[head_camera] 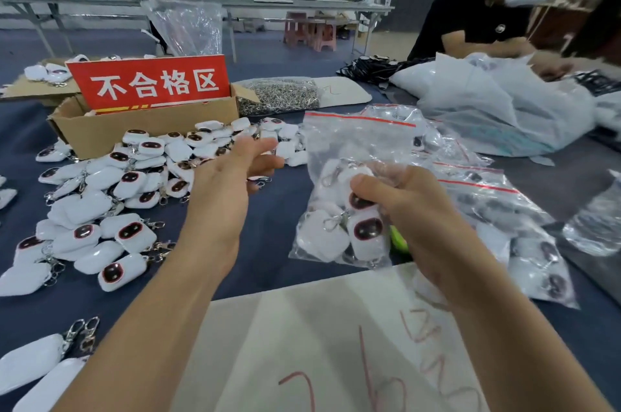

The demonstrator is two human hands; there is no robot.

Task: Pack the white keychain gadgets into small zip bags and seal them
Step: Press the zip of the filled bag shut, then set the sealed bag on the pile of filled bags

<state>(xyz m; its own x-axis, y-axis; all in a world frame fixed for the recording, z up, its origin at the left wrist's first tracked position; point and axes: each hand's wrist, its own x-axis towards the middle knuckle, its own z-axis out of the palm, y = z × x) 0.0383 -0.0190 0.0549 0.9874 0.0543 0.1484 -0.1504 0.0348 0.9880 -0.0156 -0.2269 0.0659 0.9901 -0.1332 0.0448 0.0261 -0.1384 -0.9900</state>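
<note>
Centre right of the frame, zip bag (339, 149): held up off the surface (268, 243) by the right grip (413, 206). Its fingers curl round the bag's lower half and the thumb presses on the plastic.
Contents: several white keychain gadgets (368, 230) sit bunched in the bottom of that bag.
Bag mouth: the red zip strip (359, 118) runs across the top, above the grip. I cannot tell whether it is pressed closed.
Left grip (228, 173): middle of the frame, over the near edge of the heap, fingers loosely spread and holding nothing.
Loose gadgets (131, 230): a big heap across the left half of the surface, with a few more at the lower left edge, all unbagged.
Filled bags (524, 236): a few lie overlapping at right, just beyond the right grip.
Progress: by my judgement well short of half. A few bags are packed and one is loaded in hand, but far more gadgets are loose than bagged.
Left to do: probably top up or seal this bag, then work through the heap.
Upper left: cardboard box (148, 132) with a red sign (151, 82); a bag of metal clasps (279, 95) lies beside it.
</note>
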